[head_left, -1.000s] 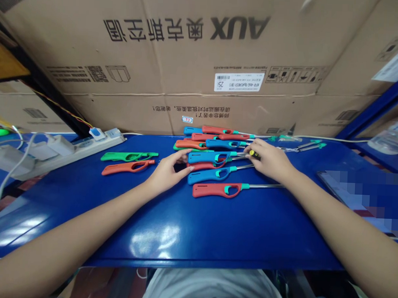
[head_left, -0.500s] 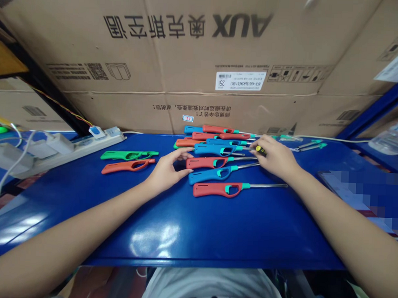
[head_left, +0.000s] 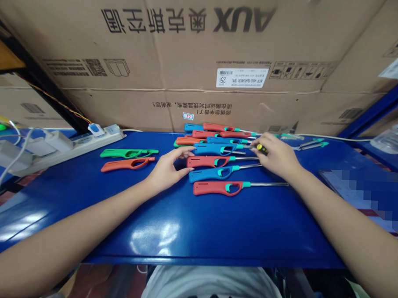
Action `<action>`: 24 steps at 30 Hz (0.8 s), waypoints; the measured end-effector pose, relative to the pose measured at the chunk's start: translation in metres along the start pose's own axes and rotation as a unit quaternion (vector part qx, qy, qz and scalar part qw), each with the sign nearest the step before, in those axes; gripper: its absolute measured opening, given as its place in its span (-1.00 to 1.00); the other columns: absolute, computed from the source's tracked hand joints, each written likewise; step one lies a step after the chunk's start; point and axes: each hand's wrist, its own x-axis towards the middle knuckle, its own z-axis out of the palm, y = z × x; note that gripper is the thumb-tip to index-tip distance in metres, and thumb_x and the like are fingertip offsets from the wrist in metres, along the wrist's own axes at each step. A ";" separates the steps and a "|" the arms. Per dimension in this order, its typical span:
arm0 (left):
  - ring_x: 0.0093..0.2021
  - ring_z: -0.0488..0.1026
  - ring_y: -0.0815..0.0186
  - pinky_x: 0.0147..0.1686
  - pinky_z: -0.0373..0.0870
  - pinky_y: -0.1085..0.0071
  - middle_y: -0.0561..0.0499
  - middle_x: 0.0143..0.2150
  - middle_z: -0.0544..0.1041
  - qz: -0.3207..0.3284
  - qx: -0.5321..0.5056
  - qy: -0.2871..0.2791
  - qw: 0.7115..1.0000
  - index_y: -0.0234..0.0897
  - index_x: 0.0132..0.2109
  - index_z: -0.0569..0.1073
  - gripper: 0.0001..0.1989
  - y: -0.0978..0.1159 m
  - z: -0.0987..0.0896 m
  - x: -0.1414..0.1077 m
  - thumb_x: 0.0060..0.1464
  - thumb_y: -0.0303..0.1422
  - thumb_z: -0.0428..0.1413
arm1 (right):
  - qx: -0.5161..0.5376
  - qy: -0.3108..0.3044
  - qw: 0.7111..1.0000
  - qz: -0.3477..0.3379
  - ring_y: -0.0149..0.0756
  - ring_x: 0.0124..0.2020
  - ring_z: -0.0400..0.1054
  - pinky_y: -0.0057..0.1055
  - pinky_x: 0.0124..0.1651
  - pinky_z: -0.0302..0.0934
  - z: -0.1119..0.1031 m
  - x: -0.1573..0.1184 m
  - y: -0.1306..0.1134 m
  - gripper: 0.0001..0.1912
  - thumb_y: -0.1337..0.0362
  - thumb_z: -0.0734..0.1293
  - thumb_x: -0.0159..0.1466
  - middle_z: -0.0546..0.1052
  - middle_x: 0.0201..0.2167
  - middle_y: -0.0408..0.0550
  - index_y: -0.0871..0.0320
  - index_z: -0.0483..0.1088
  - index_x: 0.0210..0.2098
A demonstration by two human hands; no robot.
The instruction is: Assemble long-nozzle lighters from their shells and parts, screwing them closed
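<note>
Gas lighters with red, blue and orange handles lie in a stack of rows on the blue table [head_left: 170, 213]. My left hand [head_left: 168, 170] rests at their butt ends, thumb and fingers apart, around the end of a red lighter [head_left: 203, 161]. Its fingertips touch or nearly touch the blue lighter [head_left: 212, 149] above and another blue lighter [head_left: 206, 174] below. Over the metal tubes, my right hand [head_left: 274, 153] is closed on a yellow-and-black handle, which looks like a screwdriver [head_left: 261, 148]; its tip cannot be made out. Nearest me lies a red lighter [head_left: 213, 187] with a long tube.
A green lighter body [head_left: 128, 153] and an orange one [head_left: 127, 164] lie to the left, near a white power strip [head_left: 87, 145] with plugs and cables. Small metal and teal parts [head_left: 309, 144] lie at the back right. A large cardboard box [head_left: 176, 64] stands behind.
The right hand has shifted very slightly right, and more of the yellow-and-black handle shows. The left hand and the lighters hold their places; the view has tilted a little.
</note>
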 end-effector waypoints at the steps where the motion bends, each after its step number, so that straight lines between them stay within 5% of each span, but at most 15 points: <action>1: -0.02 0.53 0.18 0.12 0.45 0.08 -0.10 -0.02 0.56 0.003 0.001 0.000 1.000 -0.24 0.20 0.39 -0.50 0.000 0.000 0.000 0.12 -0.40 0.25 | 0.002 -0.001 1.000 0.001 -0.06 -0.15 0.48 -0.35 -0.42 0.19 0.000 0.000 -0.001 -0.86 0.27 0.30 0.32 0.56 -0.10 0.04 0.08 0.48 -0.16; 14: -0.03 0.54 0.19 0.09 0.51 0.13 -0.14 -0.02 0.54 -0.045 -0.048 -0.008 0.998 -0.26 0.21 0.35 -0.46 -0.009 0.003 -0.001 0.08 -0.36 0.23 | 0.060 -0.071 0.994 -0.061 -0.10 -0.13 0.49 -0.26 -0.23 0.35 0.011 0.000 0.007 -0.83 0.24 0.27 0.35 0.56 -0.09 0.02 0.09 0.48 -0.15; 19: -0.01 0.53 0.17 0.08 0.51 0.12 -0.17 0.02 0.52 -0.055 0.009 0.024 0.998 -0.27 0.16 0.38 -0.55 -0.011 0.003 0.003 0.12 -0.33 0.18 | 0.078 -0.052 0.995 -0.038 -0.08 -0.09 0.48 -0.18 -0.09 0.39 0.017 0.013 0.009 -0.76 0.21 0.24 0.36 0.51 0.01 0.09 0.10 0.46 -0.06; 24: 0.21 0.36 0.00 0.25 0.29 -0.08 -0.19 0.15 0.43 -0.083 0.119 0.074 0.987 -0.25 0.12 0.42 -0.58 -0.011 -0.013 0.017 0.11 -0.32 0.16 | 0.009 -0.116 0.993 0.000 -0.06 -0.10 0.49 -0.20 -0.16 0.39 0.019 0.036 0.014 -0.78 0.19 0.28 0.34 0.50 0.05 0.10 0.10 0.45 -0.07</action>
